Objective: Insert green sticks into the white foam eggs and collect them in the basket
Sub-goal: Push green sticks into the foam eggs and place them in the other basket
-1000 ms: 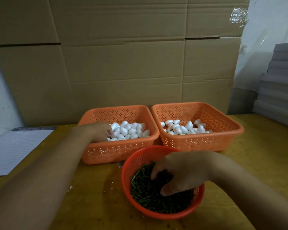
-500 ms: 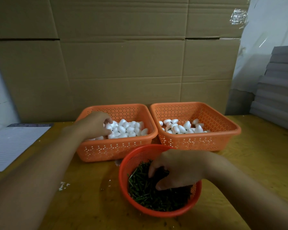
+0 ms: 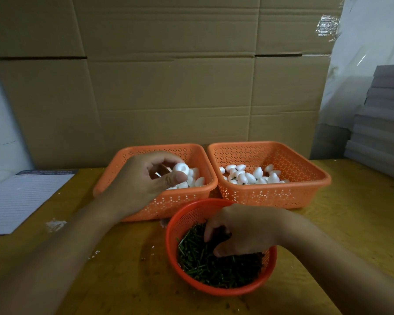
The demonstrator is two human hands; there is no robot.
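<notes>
In the round basket (image 3: 221, 289) nearest us, our right hand (image 3: 243, 230) curled into the green sticks (image 3: 214, 267); whether it pinched one, we could not tell. Behind it, our left hand (image 3: 146, 180) pinched a foam egg (image 3: 180, 168) above the left square basket (image 3: 168, 205). Single out one stick, we judged.

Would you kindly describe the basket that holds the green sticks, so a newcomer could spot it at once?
On the wooden table, in front of the cardboard wall, stand two square orange baskets of white foam eggs. Nearest the person sits the stick basket, with the right hand in it: the only round one, redder, filled with dark green sticks.
</notes>
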